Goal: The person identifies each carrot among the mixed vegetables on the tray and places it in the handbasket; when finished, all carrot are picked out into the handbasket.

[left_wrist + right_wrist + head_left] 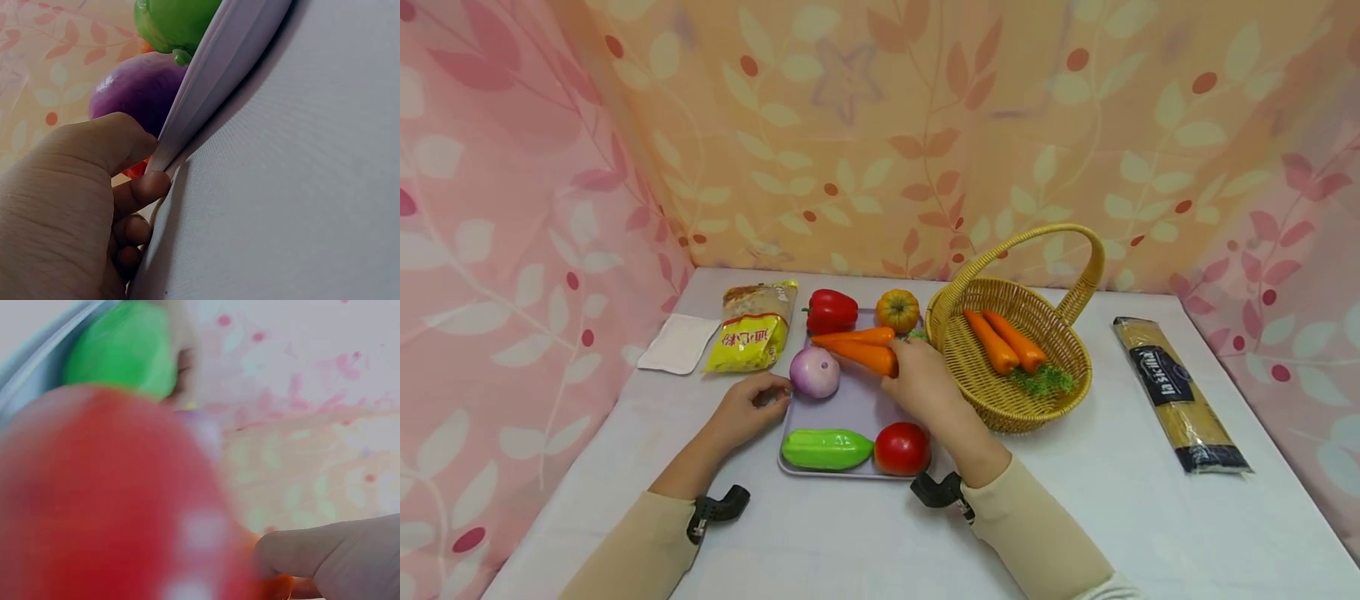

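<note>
Over the lilac tray (850, 408), my right hand (921, 375) grips the thick end of an orange carrot (874, 358). A second carrot (861, 336) lies alongside, its thick end against my fingers; the leafy tops are mostly hidden. In the right wrist view, a blurred tomato (119, 500) covers much of the scene, and a bit of orange shows by my thumb. My left hand (756, 404) is at the tray's left side, thumb and forefinger pinching its rim (187, 106). Right beside those fingertips sits a purple onion (815, 372).
A red pepper (832, 312) and small pumpkin (898, 311) sit at the tray's back, a green ridged vegetable (827, 449) at its front. The wicker basket (1000, 421) holds two carrots. Yellow food bag (748, 337) and white cloth (677, 343) lie left, spaghetti pack (1180, 396) right.
</note>
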Action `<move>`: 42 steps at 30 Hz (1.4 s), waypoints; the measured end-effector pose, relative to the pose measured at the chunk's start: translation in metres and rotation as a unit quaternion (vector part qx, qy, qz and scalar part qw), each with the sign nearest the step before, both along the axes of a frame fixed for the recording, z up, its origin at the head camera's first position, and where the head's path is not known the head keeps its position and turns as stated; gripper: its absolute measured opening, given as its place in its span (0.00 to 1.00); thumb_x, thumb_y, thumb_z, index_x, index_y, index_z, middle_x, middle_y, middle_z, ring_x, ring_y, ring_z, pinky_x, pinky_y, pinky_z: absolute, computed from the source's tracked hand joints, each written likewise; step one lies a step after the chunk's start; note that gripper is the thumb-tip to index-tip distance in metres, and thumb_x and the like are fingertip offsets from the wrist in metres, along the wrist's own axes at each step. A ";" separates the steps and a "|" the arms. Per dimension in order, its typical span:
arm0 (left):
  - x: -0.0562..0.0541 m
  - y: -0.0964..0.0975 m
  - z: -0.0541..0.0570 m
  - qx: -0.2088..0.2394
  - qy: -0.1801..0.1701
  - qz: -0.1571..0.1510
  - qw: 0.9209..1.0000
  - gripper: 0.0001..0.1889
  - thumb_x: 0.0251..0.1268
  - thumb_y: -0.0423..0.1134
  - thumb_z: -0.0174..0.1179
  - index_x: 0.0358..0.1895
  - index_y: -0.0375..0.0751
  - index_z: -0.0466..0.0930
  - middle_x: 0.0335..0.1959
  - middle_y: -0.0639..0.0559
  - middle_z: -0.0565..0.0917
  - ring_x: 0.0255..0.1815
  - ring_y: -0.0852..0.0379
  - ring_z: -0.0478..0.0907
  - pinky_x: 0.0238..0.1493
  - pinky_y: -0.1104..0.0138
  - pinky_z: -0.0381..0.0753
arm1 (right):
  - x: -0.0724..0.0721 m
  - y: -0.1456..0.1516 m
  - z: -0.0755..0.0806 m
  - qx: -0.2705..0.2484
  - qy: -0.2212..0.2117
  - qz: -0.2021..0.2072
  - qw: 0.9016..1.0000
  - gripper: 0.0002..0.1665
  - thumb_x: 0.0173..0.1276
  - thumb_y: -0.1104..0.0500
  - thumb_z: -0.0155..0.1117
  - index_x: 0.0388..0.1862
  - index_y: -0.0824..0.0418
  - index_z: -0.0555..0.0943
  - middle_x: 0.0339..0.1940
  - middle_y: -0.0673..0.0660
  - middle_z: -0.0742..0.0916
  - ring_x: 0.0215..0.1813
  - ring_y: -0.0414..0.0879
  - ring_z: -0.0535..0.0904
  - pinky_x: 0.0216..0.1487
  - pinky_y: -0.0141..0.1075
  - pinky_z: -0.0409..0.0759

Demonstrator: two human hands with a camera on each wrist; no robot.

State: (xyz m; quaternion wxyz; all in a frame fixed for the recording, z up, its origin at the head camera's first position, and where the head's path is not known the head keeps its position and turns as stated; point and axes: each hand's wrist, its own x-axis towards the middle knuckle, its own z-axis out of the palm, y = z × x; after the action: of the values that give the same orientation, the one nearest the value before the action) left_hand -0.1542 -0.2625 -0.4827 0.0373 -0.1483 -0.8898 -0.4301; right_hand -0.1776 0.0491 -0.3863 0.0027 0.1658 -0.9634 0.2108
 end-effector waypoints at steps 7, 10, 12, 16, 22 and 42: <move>0.000 0.000 0.002 0.000 0.001 -0.001 1.000 0.10 0.66 0.32 0.68 0.47 0.48 0.86 0.37 0.57 0.81 0.40 0.53 0.74 0.42 0.66 0.75 | 0.024 0.013 0.046 -0.087 0.034 -0.003 0.996 0.33 0.63 0.56 0.75 0.66 0.63 0.79 0.47 0.58 0.83 0.42 0.50 0.77 0.43 0.41 0.80; 0.000 0.000 0.001 -0.004 0.002 -0.001 1.000 0.10 0.66 0.32 0.68 0.48 0.47 0.87 0.37 0.57 0.81 0.40 0.53 0.74 0.41 0.66 0.75 | 0.035 0.022 0.063 -0.129 0.053 0.003 0.990 0.32 0.62 0.56 0.76 0.65 0.61 0.80 0.50 0.57 0.84 0.45 0.50 0.77 0.47 0.42 0.81; 0.000 0.000 0.001 -0.007 0.003 -0.001 1.000 0.11 0.67 0.32 0.67 0.49 0.47 0.87 0.37 0.57 0.81 0.40 0.53 0.74 0.41 0.67 0.75 | 0.042 0.029 0.072 -0.157 0.073 0.011 0.985 0.32 0.62 0.56 0.77 0.65 0.60 0.81 0.53 0.56 0.84 0.49 0.50 0.78 0.51 0.43 0.80; -0.001 0.000 -0.001 -0.006 -0.001 -0.002 1.000 0.11 0.67 0.33 0.67 0.50 0.47 0.87 0.38 0.57 0.80 0.40 0.53 0.74 0.42 0.66 0.75 | 0.055 0.044 0.088 -0.200 0.119 0.026 0.972 0.31 0.61 0.59 0.78 0.63 0.60 0.82 0.55 0.54 0.84 0.53 0.48 0.79 0.57 0.45 0.80; -0.001 -0.001 -0.002 -0.004 -0.005 0.001 1.000 0.11 0.67 0.33 0.68 0.50 0.48 0.87 0.38 0.57 0.80 0.40 0.53 0.74 0.42 0.66 0.75 | 0.071 0.070 0.106 -0.235 0.173 0.017 0.956 0.30 0.59 0.65 0.79 0.61 0.60 0.82 0.56 0.53 0.83 0.54 0.47 0.79 0.42 0.34 0.84; -0.003 -0.002 -0.002 -0.002 -0.010 -0.001 1.000 0.11 0.68 0.33 0.67 0.50 0.48 0.87 0.40 0.56 0.82 0.41 0.52 0.74 0.43 0.67 0.76 | 0.109 0.172 0.132 -0.284 0.159 -0.112 0.939 0.35 0.58 0.72 0.76 0.66 0.59 0.80 0.53 0.44 0.80 0.30 0.34 0.81 0.28 0.23 0.78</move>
State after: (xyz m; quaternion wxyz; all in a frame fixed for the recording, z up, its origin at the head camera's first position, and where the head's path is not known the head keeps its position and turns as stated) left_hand -0.1569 -0.2643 -0.4842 0.0274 -0.1451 -0.8908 -0.4298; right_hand -0.0682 0.2211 -0.2541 0.2263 0.0803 -0.8627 0.4451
